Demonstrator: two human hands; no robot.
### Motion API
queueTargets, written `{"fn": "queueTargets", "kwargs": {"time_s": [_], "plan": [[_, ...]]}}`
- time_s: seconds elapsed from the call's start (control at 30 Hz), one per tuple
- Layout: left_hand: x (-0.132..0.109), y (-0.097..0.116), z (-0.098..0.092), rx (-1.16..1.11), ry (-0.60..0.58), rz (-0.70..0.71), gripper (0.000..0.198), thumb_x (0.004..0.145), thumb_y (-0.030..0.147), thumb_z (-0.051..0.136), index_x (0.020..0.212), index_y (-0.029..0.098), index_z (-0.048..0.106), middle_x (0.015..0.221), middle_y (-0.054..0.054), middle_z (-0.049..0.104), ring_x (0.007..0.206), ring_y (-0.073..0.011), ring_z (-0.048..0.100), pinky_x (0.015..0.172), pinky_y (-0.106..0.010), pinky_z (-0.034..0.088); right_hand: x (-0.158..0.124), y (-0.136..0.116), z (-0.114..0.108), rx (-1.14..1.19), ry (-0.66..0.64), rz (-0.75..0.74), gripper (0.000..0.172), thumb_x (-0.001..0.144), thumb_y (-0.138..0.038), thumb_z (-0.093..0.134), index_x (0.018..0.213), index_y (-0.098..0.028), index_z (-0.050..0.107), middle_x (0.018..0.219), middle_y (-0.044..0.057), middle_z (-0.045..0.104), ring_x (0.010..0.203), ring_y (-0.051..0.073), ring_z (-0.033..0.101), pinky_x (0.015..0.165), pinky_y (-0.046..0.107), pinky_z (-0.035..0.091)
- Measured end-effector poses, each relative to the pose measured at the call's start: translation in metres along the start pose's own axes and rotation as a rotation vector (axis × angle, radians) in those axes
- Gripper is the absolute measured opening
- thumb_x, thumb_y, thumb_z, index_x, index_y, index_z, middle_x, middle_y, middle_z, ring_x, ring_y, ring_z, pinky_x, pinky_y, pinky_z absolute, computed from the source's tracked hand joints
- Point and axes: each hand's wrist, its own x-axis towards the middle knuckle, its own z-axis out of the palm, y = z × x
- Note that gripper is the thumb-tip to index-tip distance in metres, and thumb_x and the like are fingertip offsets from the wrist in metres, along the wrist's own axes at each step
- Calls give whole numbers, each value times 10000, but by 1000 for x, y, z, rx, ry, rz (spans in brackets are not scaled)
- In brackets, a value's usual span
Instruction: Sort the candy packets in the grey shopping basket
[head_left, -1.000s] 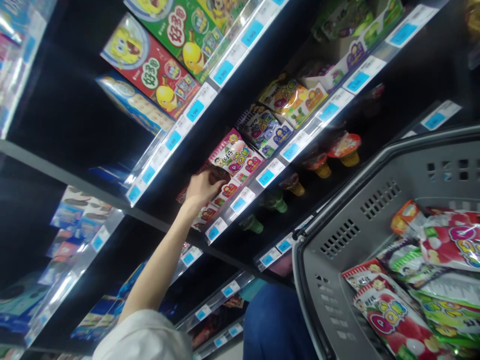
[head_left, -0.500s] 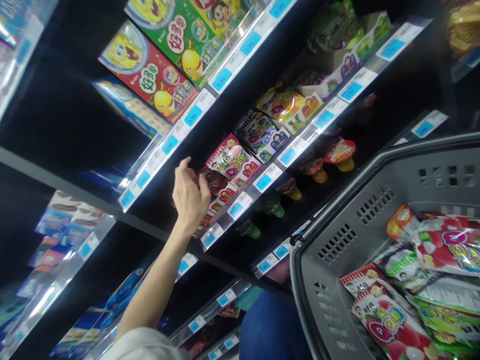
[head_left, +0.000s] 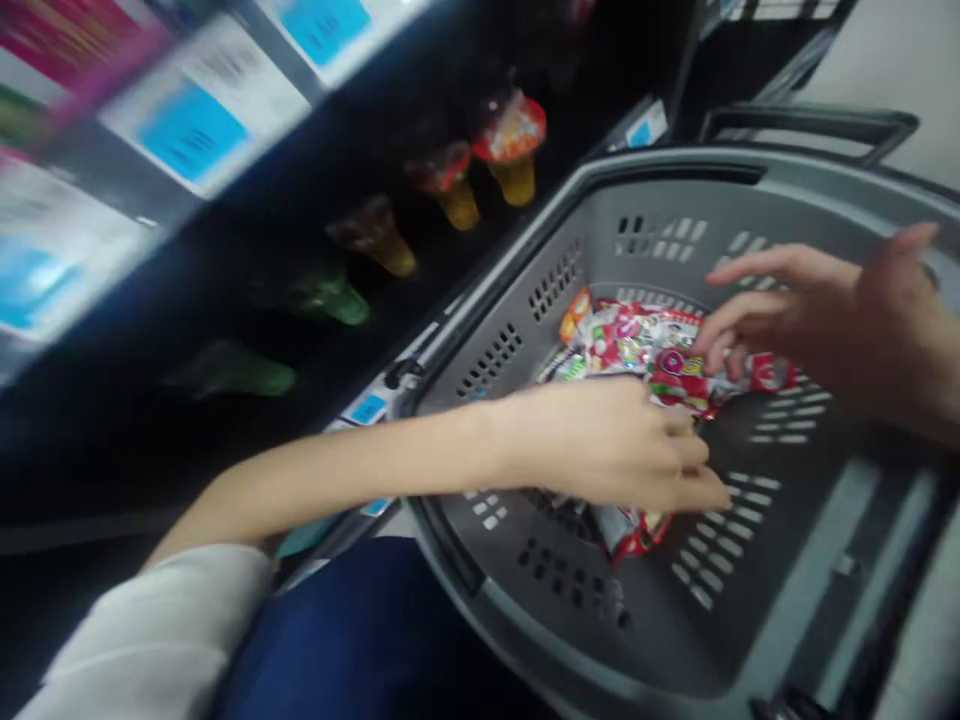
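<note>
My left hand (head_left: 619, 440) hovers palm down inside the grey plastic basket (head_left: 675, 640), its fingers loosely stretched, with nothing visible in them. Red gummy candy packets (head_left: 679, 380) lie on the basket bottom, several of them near the far-left wall. Below the left hand, another red-and-silver packet (head_left: 637, 535) shows in part; the hand and forearm cover the rest. On the right, my right hand (head_left: 832, 310) is spread open over the basket, fingertips close to the packets. Whether they touch is unclear.
A dark shelf holds several cone-shaped cups (head_left: 517, 150) with orange or green bottoms, left of the basket. Blurred price tags (head_left: 195, 130) line the shelf edge above. The basket's handle (head_left: 810, 125) stands at its far side. My blue-clad knee (head_left: 375, 640) is at the near left.
My left hand has left the shelf of candy packets and come right, into the basket. My right hand has entered view. The camera has turned toward the basket.
</note>
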Motion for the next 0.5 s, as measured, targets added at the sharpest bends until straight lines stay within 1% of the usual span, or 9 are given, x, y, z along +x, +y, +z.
{"fn": "queueTargets", "kwargs": {"time_s": [0.03,0.07,0.13,0.23,0.3,0.37,0.43,0.47,0.5], "plan": [[5,-9,9,-33,-57,-25,159,939,212,587,1045,262,694,871,-48,692,805,-159,625,633,-285,451,0,-5,2,85,2,51,743,1035,-576,-50,1335,-198,515,885,87,717,849,205,726,798,385,540],[7,-19,17,-57,-122,-68,148,935,220,590,1025,242,706,877,-54,699,825,-167,636,673,-292,469,1,-9,4,111,13,83,741,1043,-525,-75,1274,-185,541,841,70,706,806,185,717,787,373,531],[4,-42,33,-87,-247,-200,134,903,236,622,986,211,725,865,-57,707,834,-183,650,745,-309,492,3,-15,8,129,25,95,762,1040,-481,-125,1134,-178,568,784,54,689,740,160,696,753,359,516],[-11,-74,56,-150,-368,-424,131,828,219,683,943,207,742,827,-56,713,813,-213,662,804,-355,511,2,-17,9,116,8,116,728,1044,-550,-63,995,-189,568,759,51,679,722,161,687,714,348,507],[-21,-87,69,-215,-403,-543,135,792,216,706,921,216,745,813,-58,713,817,-238,671,832,-392,517,1,-16,8,64,-16,186,700,1034,-635,34,986,-192,574,767,55,682,726,174,695,695,342,513],[-28,-92,81,-293,-423,-604,143,775,257,723,912,222,743,809,-58,710,843,-258,681,856,-413,520,0,-15,8,21,-37,243,687,997,-733,153,1015,-199,584,791,68,693,742,201,711,686,350,533],[-30,-89,89,-395,-429,-600,180,758,324,746,914,235,741,805,-54,706,849,-264,684,855,-412,525,1,-13,8,-24,-52,222,668,965,-784,269,1052,-211,602,842,85,710,787,231,724,711,373,562],[-29,-86,91,-454,-420,-580,203,749,356,755,918,245,741,801,-50,704,841,-262,682,844,-406,527,1,-11,9,-98,-66,195,657,959,-788,302,1048,-219,618,869,90,717,809,238,724,733,382,573],[-28,-82,93,-510,-409,-555,221,743,381,760,923,254,741,795,-46,702,827,-258,679,830,-399,530,1,-8,10,-222,-98,167,639,960,-782,321,1031,-230,635,889,88,721,819,239,719,744,386,579]]}}
